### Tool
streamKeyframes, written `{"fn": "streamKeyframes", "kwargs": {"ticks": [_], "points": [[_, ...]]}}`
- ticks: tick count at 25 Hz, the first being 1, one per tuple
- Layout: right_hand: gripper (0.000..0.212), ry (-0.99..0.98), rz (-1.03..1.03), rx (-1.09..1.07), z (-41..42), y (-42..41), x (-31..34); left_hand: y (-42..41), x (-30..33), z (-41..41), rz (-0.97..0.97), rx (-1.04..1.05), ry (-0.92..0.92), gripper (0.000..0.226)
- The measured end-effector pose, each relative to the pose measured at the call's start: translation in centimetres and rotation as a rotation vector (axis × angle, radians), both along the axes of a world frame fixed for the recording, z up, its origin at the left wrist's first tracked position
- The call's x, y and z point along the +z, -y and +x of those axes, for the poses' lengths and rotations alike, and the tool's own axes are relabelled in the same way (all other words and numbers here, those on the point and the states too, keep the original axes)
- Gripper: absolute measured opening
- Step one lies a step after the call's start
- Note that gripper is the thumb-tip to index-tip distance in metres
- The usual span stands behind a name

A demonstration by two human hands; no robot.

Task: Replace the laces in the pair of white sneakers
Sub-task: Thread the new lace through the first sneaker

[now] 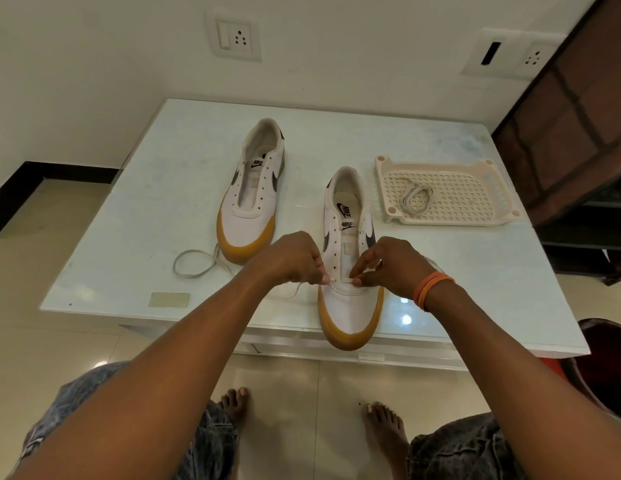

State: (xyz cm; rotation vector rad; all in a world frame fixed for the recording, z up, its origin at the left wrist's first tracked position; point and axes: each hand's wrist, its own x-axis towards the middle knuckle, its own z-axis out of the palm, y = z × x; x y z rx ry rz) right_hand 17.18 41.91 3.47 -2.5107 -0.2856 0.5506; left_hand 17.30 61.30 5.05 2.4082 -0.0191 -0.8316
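Two white sneakers with gum soles lie on a white table (440,271). The near sneaker (350,306) sits at the front edge, its toe hanging over. My left hand (291,258) pinches a white lace end (333,279) at the lowest left eyelet. My right hand (388,265) pinches the lace at the lowest right eyelet; a short stretch of lace crosses between them. The slack of the lace (295,291) trails left under my left hand. The far sneaker (253,192) lies laceless to the left. A loose lace (194,263) lies by its toe.
A cream perforated plastic tray (475,199) at the right holds a coiled lace (416,199). A small label (169,299) is stuck near the table's front left. A dark wooden unit (579,133) stands right of the table, and a red chair (607,362) is near my right arm.
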Motion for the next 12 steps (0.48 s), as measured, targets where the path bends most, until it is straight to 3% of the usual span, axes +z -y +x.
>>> {"fn": "streamKeyframes", "kwargs": {"ticks": [7,10,12], "points": [[0.013,-0.018,0.016,0.002,-0.1,0.1,0.1,-5.9,1.0,2.0,0.407,0.057,0.053,0.040],[0.020,-0.005,-0.020,0.087,-0.1,0.7,0.6,-4.8,0.3,1.4,0.419,0.012,0.156,0.038],[0.031,0.041,-0.069,0.154,0.0,0.8,0.8,-2.9,0.2,1.0,0.314,0.003,0.265,0.029]]}}
